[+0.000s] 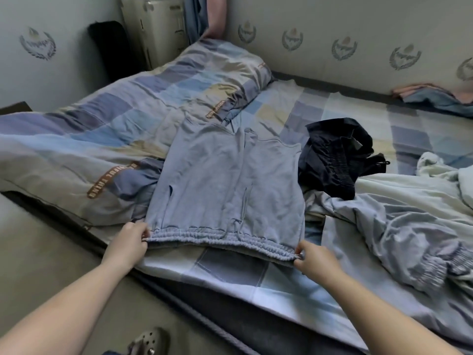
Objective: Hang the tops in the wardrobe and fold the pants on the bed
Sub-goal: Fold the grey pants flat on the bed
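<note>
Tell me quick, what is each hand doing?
Left hand: closed, pinching one end of the elastic waistband of the light blue cotton sweatpants.
Right hand: closed, pinching the waistband's other end.

The checked blue and beige cotton quilt [107, 119] carries brown printed strips with pale capital letters. On the strip beyond the left hand [130, 243], the last word reads "THING"; the other letters are too creased to read.
</note>
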